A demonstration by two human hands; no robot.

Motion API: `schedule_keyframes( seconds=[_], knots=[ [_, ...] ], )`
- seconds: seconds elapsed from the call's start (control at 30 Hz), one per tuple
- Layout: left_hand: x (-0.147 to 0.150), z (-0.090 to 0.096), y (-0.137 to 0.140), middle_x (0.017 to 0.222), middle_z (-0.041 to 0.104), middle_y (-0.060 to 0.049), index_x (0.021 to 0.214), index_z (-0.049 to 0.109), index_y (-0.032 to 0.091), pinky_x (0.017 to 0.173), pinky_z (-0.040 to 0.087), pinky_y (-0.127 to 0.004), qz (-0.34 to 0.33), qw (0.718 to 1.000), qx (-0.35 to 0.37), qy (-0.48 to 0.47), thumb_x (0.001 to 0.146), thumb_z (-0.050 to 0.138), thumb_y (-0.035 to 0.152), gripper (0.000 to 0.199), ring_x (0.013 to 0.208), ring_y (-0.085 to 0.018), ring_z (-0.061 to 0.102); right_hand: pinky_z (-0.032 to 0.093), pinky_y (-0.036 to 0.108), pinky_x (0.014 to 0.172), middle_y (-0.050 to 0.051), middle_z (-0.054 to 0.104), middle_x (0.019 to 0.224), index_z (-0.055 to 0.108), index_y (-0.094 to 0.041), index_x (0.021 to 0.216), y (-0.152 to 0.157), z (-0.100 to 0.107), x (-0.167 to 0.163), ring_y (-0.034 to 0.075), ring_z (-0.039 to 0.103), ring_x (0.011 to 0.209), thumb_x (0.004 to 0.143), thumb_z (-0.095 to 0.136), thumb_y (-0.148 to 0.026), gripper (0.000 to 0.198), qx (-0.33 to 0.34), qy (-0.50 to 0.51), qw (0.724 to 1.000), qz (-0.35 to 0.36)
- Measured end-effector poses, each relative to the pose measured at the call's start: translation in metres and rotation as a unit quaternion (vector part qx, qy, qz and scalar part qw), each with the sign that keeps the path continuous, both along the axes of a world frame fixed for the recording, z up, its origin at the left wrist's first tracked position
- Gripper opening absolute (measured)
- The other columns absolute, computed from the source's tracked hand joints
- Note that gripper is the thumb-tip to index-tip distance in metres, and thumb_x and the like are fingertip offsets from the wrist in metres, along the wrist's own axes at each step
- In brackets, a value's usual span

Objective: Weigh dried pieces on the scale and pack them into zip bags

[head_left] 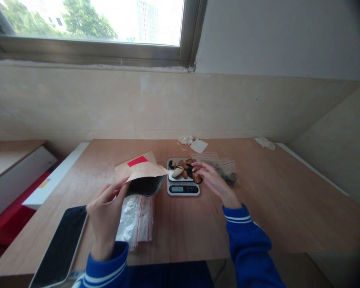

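Note:
A kraft paper pouch (144, 170) with a red label and a dark lower side is pinched at its near left corner by my left hand (106, 206). The pouch's right tip reaches the edge of a white digital scale (170, 189). On the scale's plate lie several dried mushroom pieces (177, 172), brown, black and pale. My right hand (211, 178) comes in from the right, its fingertips closed at the right side of this pile, on a dried mushroom piece (197, 178). The scale's display is lit, but its digits are too small to read.
Clear zip bags (135, 222) lie below the pouch, beside a large dark-screened tablet (63, 240). Another zip bag (229, 172) with dark contents lies right of the scale. White crumbs (186, 140) and a paper square (199, 145) are behind it on the wooden table (273, 204).

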State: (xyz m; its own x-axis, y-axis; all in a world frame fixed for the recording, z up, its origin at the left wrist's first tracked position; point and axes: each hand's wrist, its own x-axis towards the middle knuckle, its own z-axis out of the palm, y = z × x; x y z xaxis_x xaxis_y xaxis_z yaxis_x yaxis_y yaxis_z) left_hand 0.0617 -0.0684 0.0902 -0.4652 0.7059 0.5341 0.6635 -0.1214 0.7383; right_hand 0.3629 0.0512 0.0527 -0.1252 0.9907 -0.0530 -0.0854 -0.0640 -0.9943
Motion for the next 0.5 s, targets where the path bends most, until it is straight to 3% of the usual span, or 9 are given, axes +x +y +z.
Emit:
schedule_keyframes(
  seconds=[0.13,0.3,0.37,0.5],
  knots=[
    [0.001,0.003,0.0,0.085,0.074,0.0,0.096,0.078,0.026,0.063,0.048,-0.024,0.006,1.0,-0.001,-0.011,0.081,0.068,0.047,0.028,0.069,-0.013,0.067,0.046,0.027,0.079,0.002,0.066,0.092,0.067,-0.02,0.095,-0.012,0.013,-0.008,0.016,0.06,0.09,0.066,0.066,-0.021,0.029,0.044,0.0,0.999,0.016],
    [0.003,0.002,0.0,0.086,0.074,0.001,0.097,0.077,0.027,0.065,0.048,-0.024,0.005,1.0,-0.02,-0.023,0.081,0.068,0.047,0.027,0.072,-0.014,0.069,0.049,0.026,0.071,0.002,0.064,0.088,0.064,-0.02,0.094,-0.048,0.052,-0.032,0.014,0.061,0.082,0.083,0.058,-0.021,0.012,0.171,-0.049,0.98,0.091],
    [0.004,0.002,0.0,0.088,0.075,0.001,0.096,0.078,0.027,0.066,0.049,-0.024,0.004,0.999,-0.028,-0.029,0.081,0.068,0.047,0.027,0.073,-0.015,0.07,0.051,0.027,0.079,0.003,0.065,0.092,0.064,-0.021,0.093,-0.066,0.071,-0.046,0.014,0.062,0.089,0.09,0.054,-0.017,0.011,0.255,-0.089,0.955,0.126],
    [0.005,0.005,0.001,0.095,0.076,0.0,0.094,0.078,0.027,0.068,0.051,-0.024,0.003,0.998,-0.04,-0.037,0.081,0.068,0.047,0.026,0.077,-0.017,0.072,0.052,0.028,0.09,0.005,0.068,0.102,0.066,-0.021,0.087,-0.092,0.09,-0.077,0.014,0.064,0.1,0.095,0.045,-0.008,0.026,0.426,-0.178,0.871,0.167]
  ],
)
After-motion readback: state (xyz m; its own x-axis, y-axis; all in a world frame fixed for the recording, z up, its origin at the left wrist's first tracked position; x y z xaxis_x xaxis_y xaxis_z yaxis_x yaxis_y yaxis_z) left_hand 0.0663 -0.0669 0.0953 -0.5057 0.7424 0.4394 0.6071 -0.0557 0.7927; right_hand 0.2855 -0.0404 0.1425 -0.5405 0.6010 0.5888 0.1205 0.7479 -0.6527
